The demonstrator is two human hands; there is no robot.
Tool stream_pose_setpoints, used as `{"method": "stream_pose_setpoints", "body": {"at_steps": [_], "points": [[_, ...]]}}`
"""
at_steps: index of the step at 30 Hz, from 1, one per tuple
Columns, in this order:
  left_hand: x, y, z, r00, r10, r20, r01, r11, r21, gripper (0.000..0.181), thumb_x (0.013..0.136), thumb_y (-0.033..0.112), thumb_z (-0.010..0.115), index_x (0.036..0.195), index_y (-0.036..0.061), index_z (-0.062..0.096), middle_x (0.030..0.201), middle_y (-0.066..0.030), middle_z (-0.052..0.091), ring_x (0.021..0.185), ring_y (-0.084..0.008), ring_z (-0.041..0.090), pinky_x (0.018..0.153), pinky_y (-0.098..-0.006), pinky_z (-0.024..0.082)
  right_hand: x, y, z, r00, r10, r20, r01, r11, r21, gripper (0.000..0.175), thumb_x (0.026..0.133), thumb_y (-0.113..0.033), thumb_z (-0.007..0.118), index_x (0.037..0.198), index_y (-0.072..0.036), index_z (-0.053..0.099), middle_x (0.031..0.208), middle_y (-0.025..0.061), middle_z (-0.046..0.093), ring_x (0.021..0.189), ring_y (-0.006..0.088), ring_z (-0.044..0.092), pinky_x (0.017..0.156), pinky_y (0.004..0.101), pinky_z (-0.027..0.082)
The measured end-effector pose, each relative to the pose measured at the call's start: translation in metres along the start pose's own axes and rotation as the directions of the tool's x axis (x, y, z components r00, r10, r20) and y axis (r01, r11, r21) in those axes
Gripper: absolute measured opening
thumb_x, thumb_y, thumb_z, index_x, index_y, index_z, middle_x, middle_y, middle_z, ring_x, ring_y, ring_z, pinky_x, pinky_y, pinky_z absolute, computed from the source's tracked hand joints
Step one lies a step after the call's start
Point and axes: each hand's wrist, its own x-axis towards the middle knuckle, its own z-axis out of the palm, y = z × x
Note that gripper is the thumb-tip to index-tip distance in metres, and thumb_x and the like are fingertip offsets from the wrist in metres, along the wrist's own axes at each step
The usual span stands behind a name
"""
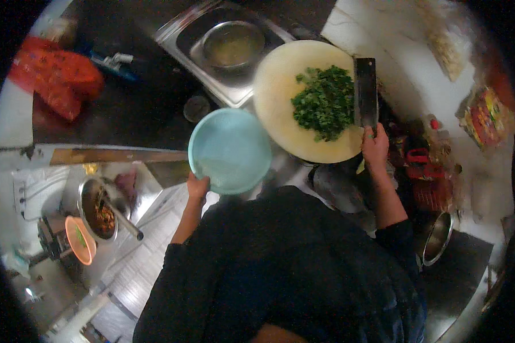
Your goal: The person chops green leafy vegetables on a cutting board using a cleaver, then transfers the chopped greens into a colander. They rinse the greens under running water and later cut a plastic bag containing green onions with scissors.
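My left hand (198, 186) grips the near rim of a light blue plastic basin (229, 148), whose inside shows no solid food. In my right hand (375, 145) is the handle of a cleaver (366, 92) with a broad rectangular blade. The blade lies along the right side of a heap of chopped leafy greens (324, 103). These greens rest on a round, pale cutting board (274, 85). The basin is just left of the board's near-left edge; whether the two touch I cannot tell.
Beyond the basin is a steel sink (189, 60) with a metal bowl (234, 45) in it. A red plastic bag (56, 77) lies on the dark counter (154, 115). Left and lower, a pan of food (105, 218) stands beside an orange bowl (80, 240). Another steel bowl (437, 238) is at right.
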Motion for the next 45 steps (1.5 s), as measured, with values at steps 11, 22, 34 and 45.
{"method": "stream_pose_setpoints", "body": {"at_steps": [11, 22, 34, 45], "points": [[0.003, 0.054, 0.060, 0.948, 0.020, 0.318, -0.024, 1.000, 0.009, 0.047, 0.069, 0.008, 0.062, 0.114, -0.0036, 0.057, 0.095, -0.0149, 0.066, 0.082, -0.0254, 0.065, 0.072, -0.0368, 0.053, 0.024, 0.092, -0.021, 0.988, 0.104, 0.110, -0.060, 0.937, -0.345, 0.036, 0.091, -0.028, 0.053, 0.114, 0.000, 0.057, 0.100, 0.0266, 0.063, 0.091, 0.0456, 0.061, 0.079, 0.0504, 0.050], [0.027, 0.074, 0.073, 0.823, 0.128, 0.553, -0.085, 0.991, -0.102, 0.053, 0.071, 0.002, 0.058, 0.122, -0.0006, 0.049, 0.103, -0.0148, 0.061, 0.085, -0.0291, 0.064, 0.067, -0.0438, 0.057, -0.020, 0.064, -0.007, 0.765, 0.530, 0.367, -0.635, 0.717, 0.288, 0.026, 0.097, -0.022, 0.054, 0.117, -0.007, 0.050, 0.074, 0.0068, 0.055, 0.057, 0.0172, 0.050, 0.049, 0.0374, 0.043], [0.021, 0.090, 0.090, 0.857, 0.009, 0.516, 0.104, 0.976, -0.191, 0.038, 0.076, 0.006, 0.060, 0.112, -0.0014, 0.052, 0.089, -0.0107, 0.061, 0.074, -0.0232, 0.059, 0.061, -0.0388, 0.050, -0.023, 0.064, 0.016, 0.727, 0.404, 0.556, -0.652, 0.661, 0.372, 0.027, 0.097, -0.025, 0.056, 0.116, -0.007, 0.048, 0.067, 0.0018, 0.050, 0.049, 0.0128, 0.046, 0.044, 0.0342, 0.040], [0.001, 0.116, 0.099, 0.868, 0.027, 0.497, 0.009, 0.997, -0.071, 0.028, 0.078, 0.021, 0.064, 0.097, -0.0002, 0.064, 0.073, -0.0066, 0.065, 0.055, -0.0165, 0.054, 0.050, -0.0341, 0.043, -0.072, 0.060, 0.037, 0.888, 0.231, 0.398, -0.377, 0.860, 0.344, 0.022, 0.095, -0.025, 0.056, 0.104, -0.005, 0.058, 0.068, 0.0040, 0.056, 0.053, 0.0127, 0.051, 0.047, 0.0324, 0.043]]}}
